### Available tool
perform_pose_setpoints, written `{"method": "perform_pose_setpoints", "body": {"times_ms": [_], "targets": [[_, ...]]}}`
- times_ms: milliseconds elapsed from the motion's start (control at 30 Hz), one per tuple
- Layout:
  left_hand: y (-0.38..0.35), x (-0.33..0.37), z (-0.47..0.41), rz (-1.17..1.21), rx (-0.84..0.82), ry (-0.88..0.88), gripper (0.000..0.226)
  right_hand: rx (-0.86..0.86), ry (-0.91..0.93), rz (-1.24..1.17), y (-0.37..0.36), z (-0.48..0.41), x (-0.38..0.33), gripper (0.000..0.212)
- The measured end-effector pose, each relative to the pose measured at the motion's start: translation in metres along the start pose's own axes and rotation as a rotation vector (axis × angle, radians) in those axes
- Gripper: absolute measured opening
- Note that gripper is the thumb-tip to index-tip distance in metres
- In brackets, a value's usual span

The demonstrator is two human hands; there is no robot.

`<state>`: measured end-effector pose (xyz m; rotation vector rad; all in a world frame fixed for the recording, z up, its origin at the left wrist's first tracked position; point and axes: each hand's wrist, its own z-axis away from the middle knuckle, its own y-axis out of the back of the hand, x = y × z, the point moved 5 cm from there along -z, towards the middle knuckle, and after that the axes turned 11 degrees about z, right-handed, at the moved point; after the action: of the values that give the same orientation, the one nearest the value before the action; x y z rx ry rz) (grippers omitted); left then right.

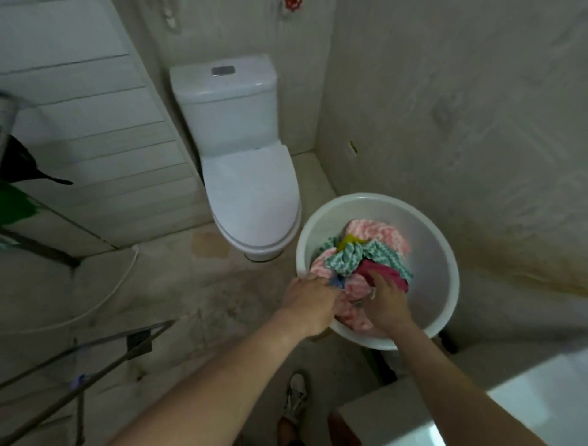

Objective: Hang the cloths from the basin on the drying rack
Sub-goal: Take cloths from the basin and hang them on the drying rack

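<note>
Here both hands, left hand (310, 294) and right hand (386, 300), grip cloths (350, 258) inside the basin (439, 242).

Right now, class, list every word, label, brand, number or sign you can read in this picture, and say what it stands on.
None: no readable text anywhere in this view.
Toilet: the flush plate on the tank shows no legible marking.
Basin and cloths: patterns only, no lettering.
Red ornament on the wall: cut off, too blurred to tell.
</note>
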<state>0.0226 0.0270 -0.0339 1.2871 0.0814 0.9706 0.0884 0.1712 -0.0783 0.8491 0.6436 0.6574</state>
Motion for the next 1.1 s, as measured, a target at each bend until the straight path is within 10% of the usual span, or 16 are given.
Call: {"method": "perform_pose_setpoints", "body": {"times_ms": [200,367,467,600,733,933,1100], "targets": [[-0.052,0.020,-0.054,-0.145,-0.322,0.090,0.033,0.003,0.066,0.092,-0.001,-0.050,0.024,0.073],[-0.062,0.027,-0.068,-0.054,-0.335,0.050,0.019,0.132,-0.008,0.013,0.001,-0.065,0.038,0.031],[-0.056,0.014,-0.071,0.408,-0.162,0.163,0.014,0.118,-0.082,-0.271,0.005,-0.064,0.046,0.016],[-0.035,-0.002,-0.066,1.211,0.128,0.364,0.021,-0.049,-0.365,-1.251,0.016,-0.046,0.055,0.011],[-0.012,-0.004,-0.060,1.730,0.252,0.431,0.035,-0.226,-0.384,-1.696,0.025,-0.030,0.055,0.040],[0.032,0.027,-0.050,1.937,0.210,0.217,0.038,-0.357,0.201,-1.313,0.070,-0.002,0.020,0.079],[0.067,0.038,-0.040,1.874,0.171,0.085,0.042,-0.294,0.413,-0.977,0.117,0.014,-0.023,0.035]]}}
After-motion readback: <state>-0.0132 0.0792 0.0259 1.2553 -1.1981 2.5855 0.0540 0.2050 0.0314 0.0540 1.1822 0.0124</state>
